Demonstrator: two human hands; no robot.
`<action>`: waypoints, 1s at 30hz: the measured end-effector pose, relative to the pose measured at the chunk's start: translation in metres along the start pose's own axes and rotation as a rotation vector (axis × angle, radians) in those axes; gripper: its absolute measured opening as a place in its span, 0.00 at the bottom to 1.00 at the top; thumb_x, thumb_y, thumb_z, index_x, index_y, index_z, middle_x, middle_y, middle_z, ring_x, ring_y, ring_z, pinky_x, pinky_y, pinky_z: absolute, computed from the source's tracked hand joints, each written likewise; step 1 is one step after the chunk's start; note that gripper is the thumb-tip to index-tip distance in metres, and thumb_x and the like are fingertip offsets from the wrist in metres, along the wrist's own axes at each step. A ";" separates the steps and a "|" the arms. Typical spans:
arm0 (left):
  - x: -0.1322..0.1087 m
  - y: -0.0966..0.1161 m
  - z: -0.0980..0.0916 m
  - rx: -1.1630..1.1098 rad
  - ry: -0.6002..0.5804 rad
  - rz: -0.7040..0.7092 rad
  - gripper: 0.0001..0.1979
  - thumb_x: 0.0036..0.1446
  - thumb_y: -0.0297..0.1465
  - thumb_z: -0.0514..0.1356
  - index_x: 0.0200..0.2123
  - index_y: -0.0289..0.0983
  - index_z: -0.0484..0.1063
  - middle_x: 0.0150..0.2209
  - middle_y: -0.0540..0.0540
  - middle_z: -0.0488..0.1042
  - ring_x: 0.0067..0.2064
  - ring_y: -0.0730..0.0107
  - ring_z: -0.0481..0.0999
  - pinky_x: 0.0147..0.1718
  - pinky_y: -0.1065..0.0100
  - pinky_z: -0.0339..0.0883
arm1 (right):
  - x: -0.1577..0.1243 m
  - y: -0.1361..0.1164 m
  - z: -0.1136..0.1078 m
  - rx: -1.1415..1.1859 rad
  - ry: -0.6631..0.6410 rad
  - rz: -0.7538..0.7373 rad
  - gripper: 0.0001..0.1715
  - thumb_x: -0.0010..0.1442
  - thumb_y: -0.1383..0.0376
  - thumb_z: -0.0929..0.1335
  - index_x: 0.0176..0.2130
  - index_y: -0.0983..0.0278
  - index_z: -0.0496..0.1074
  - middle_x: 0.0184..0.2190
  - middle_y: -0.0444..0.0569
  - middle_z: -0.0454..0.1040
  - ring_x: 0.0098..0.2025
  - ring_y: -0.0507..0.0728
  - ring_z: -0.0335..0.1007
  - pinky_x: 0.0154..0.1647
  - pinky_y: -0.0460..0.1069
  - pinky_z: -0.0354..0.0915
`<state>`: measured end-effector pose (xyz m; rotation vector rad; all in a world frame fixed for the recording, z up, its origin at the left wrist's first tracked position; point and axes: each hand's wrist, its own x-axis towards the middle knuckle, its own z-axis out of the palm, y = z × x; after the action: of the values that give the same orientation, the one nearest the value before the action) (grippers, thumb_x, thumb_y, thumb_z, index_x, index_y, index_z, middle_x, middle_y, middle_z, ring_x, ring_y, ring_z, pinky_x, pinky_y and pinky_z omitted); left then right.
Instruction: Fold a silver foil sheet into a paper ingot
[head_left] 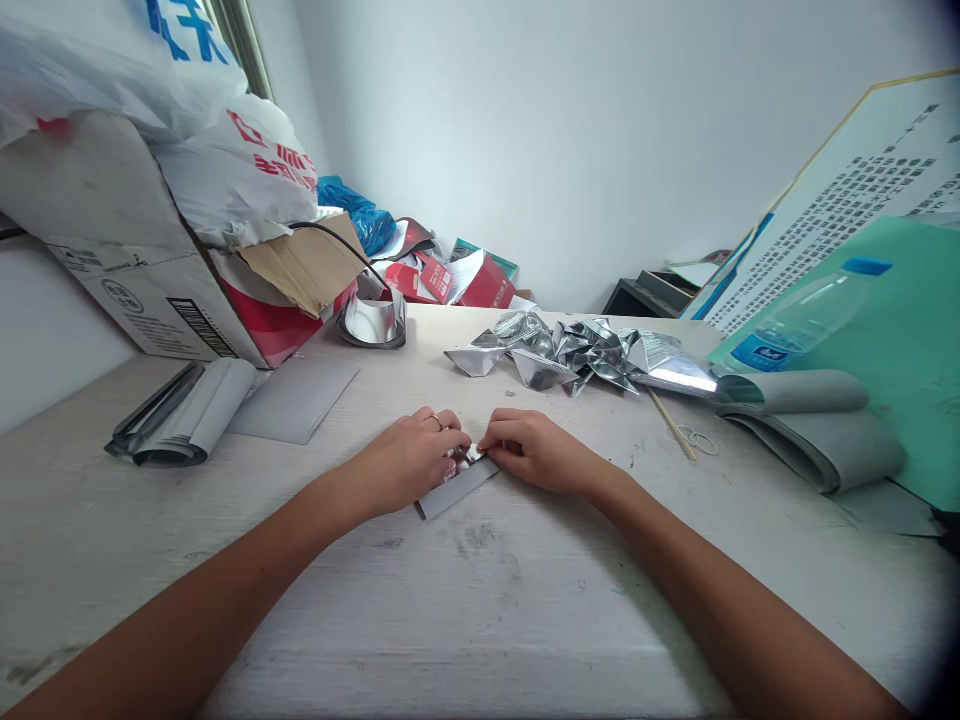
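Both of my hands rest on the pale wooden table (pixel 480 600) and pinch one small folded sheet of silver-grey paper (pixel 459 486). My left hand (pixel 409 460), with a ring on one finger, has its fingers curled over the sheet's left part. My right hand (pixel 529 450) pinches its upper right edge with curled fingers. The fingertips of the two hands almost touch over the fold. A pile of folded shiny silver paper shapes (pixel 577 355) lies beyond the hands.
A cardboard box (pixel 127 250) with plastic bags on top stands at the left. Rolled grey sheets (pixel 184 415) lie in front of it, more grey sheets (pixel 817 430) at the right. A plastic bottle (pixel 802 320) lies on a green board. A thin stick (pixel 671 425) lies near the pile.
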<state>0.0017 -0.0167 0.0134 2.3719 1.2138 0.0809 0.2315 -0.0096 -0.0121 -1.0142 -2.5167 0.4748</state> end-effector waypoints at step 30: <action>-0.001 -0.002 0.007 0.086 0.012 0.036 0.21 0.61 0.36 0.42 0.44 0.43 0.74 0.52 0.52 0.67 0.40 0.92 0.54 0.44 0.80 0.52 | -0.004 -0.002 -0.012 -0.140 -0.112 0.017 0.15 0.65 0.69 0.65 0.45 0.57 0.79 0.37 0.45 0.74 0.36 0.52 0.68 0.37 0.48 0.59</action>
<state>0.0009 -0.0191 0.0066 2.4717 1.2027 0.0563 0.2386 -0.0116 -0.0018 -1.0890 -2.6748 0.3743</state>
